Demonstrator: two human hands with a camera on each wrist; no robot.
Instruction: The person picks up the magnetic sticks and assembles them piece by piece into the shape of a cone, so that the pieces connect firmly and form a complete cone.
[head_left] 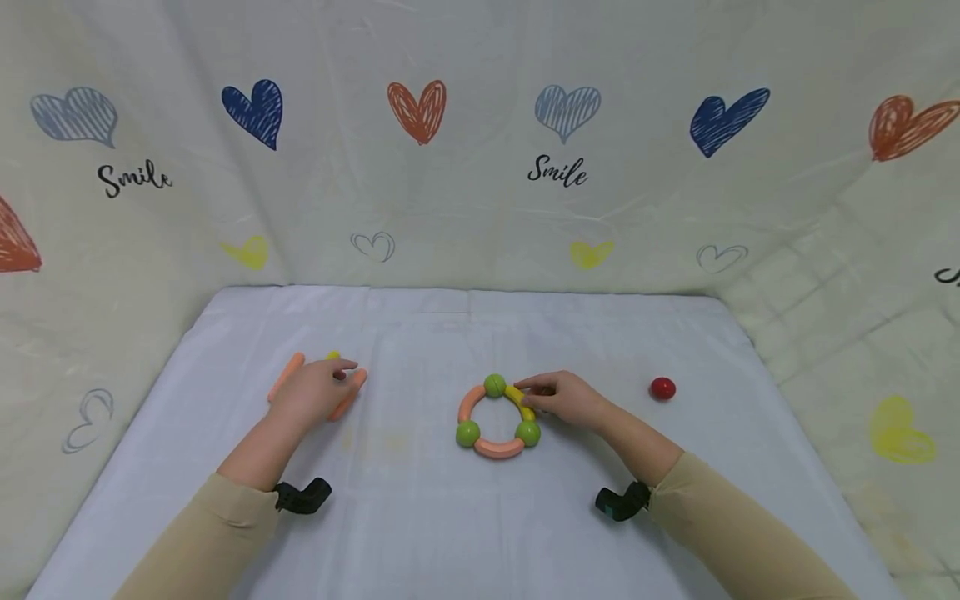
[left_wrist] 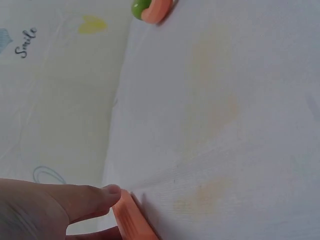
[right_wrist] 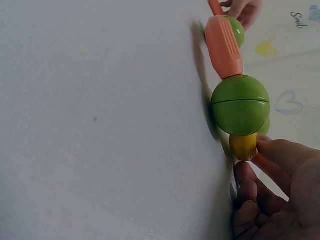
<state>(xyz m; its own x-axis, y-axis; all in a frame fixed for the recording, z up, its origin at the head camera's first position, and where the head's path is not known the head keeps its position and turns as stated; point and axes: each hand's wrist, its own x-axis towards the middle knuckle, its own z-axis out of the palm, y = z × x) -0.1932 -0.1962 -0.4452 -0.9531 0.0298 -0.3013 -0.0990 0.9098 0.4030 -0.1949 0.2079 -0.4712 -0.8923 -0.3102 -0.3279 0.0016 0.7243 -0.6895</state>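
A ring of curved pieces and balls lies on the table: two orange curved pieces (head_left: 499,450), one yellow curved piece (head_left: 514,395) and three green balls (head_left: 467,433). My right hand (head_left: 573,400) pinches the yellow piece between thumb and fingers, beside a green ball (right_wrist: 240,105) in the right wrist view. At the left, my left hand (head_left: 311,390) has its thumb on the end of an orange piece (left_wrist: 131,217), and a finger passes behind it. Another orange piece (head_left: 285,377) lies just beyond that hand. A yellow piece (head_left: 333,355) peeks out behind the fingers, mostly hidden.
A red ball (head_left: 663,388) sits on the table to the right of my right hand. White cloth covers the table (head_left: 420,525). Behind and at both sides hangs a pale curtain (head_left: 480,200) printed with hearts and lettering.
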